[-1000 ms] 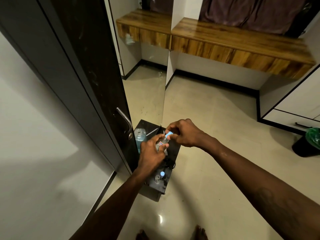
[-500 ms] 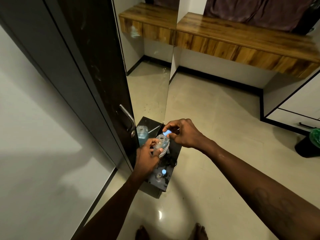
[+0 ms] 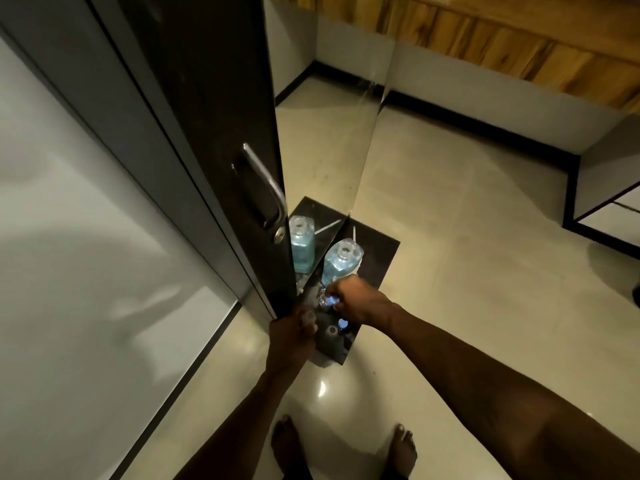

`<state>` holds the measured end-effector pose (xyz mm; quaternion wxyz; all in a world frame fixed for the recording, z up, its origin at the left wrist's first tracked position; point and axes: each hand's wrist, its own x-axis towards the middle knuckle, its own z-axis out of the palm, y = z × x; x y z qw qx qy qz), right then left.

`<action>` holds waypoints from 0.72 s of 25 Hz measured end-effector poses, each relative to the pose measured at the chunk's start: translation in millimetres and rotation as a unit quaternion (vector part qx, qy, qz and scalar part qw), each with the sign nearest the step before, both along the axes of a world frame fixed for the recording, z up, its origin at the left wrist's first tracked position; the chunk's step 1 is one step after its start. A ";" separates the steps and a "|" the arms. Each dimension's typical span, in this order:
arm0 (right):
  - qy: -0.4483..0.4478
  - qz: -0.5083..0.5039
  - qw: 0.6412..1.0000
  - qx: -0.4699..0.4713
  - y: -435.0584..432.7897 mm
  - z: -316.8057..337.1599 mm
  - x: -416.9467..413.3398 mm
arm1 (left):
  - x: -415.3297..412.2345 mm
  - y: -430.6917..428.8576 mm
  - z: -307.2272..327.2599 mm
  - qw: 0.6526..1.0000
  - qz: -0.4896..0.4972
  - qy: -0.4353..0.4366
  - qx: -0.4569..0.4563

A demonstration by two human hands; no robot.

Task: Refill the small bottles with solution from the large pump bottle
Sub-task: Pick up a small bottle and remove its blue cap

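The large bottle of blue solution stands on a small black stand against a mirror, its neck uncapped. My left hand is closed around a small clear bottle with an uncapped mouth, at the stand's near left edge. My right hand is low over the stand just in front of the large bottle, pinching a blue cap beside a small clear bottle. Two more small bottles stand nearer me, one blue-capped and one uncapped.
A dark door with a metal handle rises at the left, touching the mirror that reflects the large bottle. A thin white tube lies behind the large bottle. Glossy tiled floor lies all around, with my bare feet below.
The blue cap came off the small bottle in my left hand. Both hands dropped to the stand, the right one carrying the cap. The view tilted down and closer.
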<state>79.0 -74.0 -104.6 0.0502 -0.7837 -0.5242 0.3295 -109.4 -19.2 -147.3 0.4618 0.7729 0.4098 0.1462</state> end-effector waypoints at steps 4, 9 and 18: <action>-0.024 0.049 0.998 -0.025 15.4 -37.2 -6.9 | -1.8 1.2 -36.2 1.000 0.025 0.009 0.015; -0.049 0.084 0.995 -0.015 15.5 -65.6 -13.0 | 9.6 1.6 -49.3 0.999 0.030 -0.018 -0.017; -0.027 0.071 0.997 -0.024 20.2 -69.6 -4.7 | 12.2 2.1 -63.8 0.999 0.034 -0.016 0.010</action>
